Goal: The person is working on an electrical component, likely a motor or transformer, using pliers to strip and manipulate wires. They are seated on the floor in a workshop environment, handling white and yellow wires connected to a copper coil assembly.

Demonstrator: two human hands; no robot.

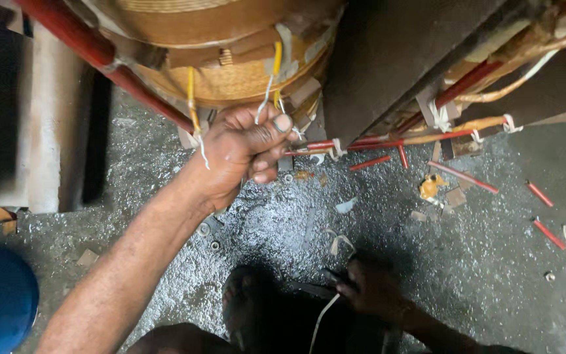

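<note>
hands (240, 154) tight against coil (230, 78) edge, open floor (283, 216) below

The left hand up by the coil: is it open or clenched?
Clenched. The left hand has its fingers curled, pinching a thin white wire by the coil.

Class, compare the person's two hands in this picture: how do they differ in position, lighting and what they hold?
The left hand is raised against the wound coil in bright light; the right hand sits low in shadow. The left hand pinches a thin wire below a yellow sleeve; the right hand grips a white strand. Both are closed.
</note>
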